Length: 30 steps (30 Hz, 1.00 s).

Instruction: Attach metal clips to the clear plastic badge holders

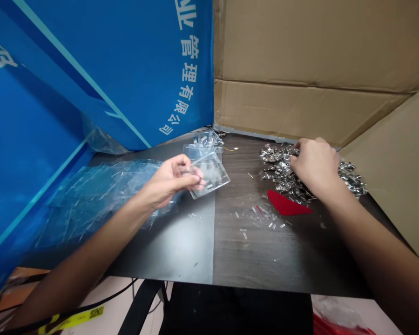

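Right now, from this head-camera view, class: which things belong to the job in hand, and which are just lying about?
Job in hand: left hand, clear plastic card holder, right hand, silver metal clips, clear plastic sheets.
Lying about: red scrap, blue printed banner, cardboard sheet.

Your table (282, 251) is dark wood grain on the right, with a smooth black panel (167, 253) meeting it along a straight seam on the left. On the panel, a spread of clear plastic sleeves (97, 200) lies left, small clear plastic holders (204, 144) toward the back. Right side: a heap of silver metal clips (275, 163), a red scrap (286, 203) touching its front edge, loose clear bits (258, 218) scattered just beyond.
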Available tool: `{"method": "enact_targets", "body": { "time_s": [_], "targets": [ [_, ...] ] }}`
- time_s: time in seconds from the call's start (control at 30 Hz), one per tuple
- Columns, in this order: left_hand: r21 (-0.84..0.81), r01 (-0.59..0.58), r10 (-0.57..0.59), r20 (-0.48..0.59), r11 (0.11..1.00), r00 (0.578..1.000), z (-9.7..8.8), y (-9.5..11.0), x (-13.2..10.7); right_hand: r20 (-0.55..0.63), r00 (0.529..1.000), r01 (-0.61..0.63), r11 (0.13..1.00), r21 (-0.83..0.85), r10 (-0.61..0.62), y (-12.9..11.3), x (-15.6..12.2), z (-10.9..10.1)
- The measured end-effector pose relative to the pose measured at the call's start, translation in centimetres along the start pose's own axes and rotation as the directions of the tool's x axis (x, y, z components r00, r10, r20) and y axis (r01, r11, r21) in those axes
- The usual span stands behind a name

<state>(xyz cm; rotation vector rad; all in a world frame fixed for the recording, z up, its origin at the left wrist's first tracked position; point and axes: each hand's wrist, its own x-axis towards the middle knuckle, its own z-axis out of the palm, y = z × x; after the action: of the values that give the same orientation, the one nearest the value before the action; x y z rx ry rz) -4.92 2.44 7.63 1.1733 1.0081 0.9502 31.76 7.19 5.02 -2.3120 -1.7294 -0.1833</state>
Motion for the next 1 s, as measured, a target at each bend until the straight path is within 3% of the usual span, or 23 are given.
{"method": "enact_targets", "body": {
  "time_s": [0.1, 0.23, 0.4, 0.73, 1.0],
  "targets": [
    [-0.127, 0.067, -0.062, 0.041, 0.99, 0.997, 2.2, -1.6, -0.1, 0.005, 1.0, -0.031, 0.999, -0.027, 0.031, -0.5, -0.3, -0.6],
    [-0.256, 0.153, -0.123, 0.129, 0.954, 0.984, 3.6, -2.6, 0.0, 0.035, 0.999, -0.008, 0.999, -0.048, 0.01, -0.8, -0.4, -0.9],
    [-0.365, 0.133, -0.066, 0.19, 0.921, 0.98, 4.6, -3.8, -0.1, -0.004, 1.0, 0.006, 0.998, -0.06, -0.006, -0.5, -0.1, -0.4],
    [-0.207, -0.063, 0.1, 0.17, 0.976, 0.98, 4.3, -4.6, -0.9, -0.132, 0.991, 0.03, 0.999, 0.016, -0.028, -1.0, -0.5, -0.9],
    [-0.112, -0.12, 0.134, 0.126, 0.986, 0.983, 4.2, -4.1, -0.9, -0.291, 0.947, 0.22, 0.938, 0.267, -0.14, -2.0, -1.9, -1.1]
  ]
}}
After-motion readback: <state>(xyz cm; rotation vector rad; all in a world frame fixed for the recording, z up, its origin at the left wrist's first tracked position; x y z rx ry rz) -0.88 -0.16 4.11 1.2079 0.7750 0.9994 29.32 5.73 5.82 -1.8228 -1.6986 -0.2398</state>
